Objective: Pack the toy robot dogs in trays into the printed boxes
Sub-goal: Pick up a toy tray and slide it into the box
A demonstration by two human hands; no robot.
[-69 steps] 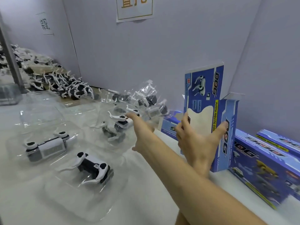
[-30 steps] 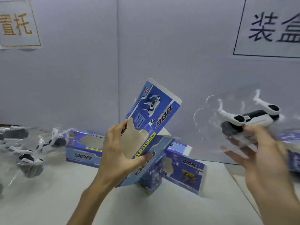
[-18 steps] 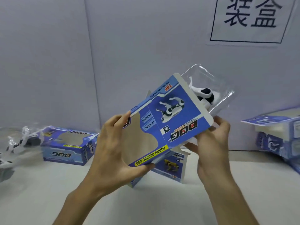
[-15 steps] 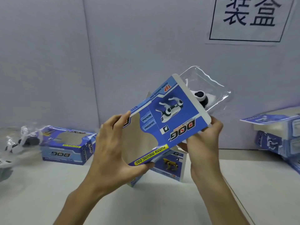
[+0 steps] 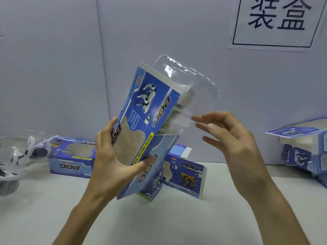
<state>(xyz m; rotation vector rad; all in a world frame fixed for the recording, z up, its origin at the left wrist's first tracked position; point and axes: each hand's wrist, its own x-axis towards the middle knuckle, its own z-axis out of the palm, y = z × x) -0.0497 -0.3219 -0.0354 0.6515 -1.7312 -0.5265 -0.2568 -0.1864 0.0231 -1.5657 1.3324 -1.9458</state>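
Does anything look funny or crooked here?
Yes. The clear tray sticks partway out of the open end of the printed box, which the left hand holds tilted. It is not pushed fully in. The right hand is open beside the tray; whether it touches is unclear.

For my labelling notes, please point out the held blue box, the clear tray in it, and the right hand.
blue box (image 5: pixel 150 96): head view, on the printed dog picture.
clear tray (image 5: pixel 200 85): head view, on the part outside the box.
right hand (image 5: pixel 235 140): head view, on its middle.
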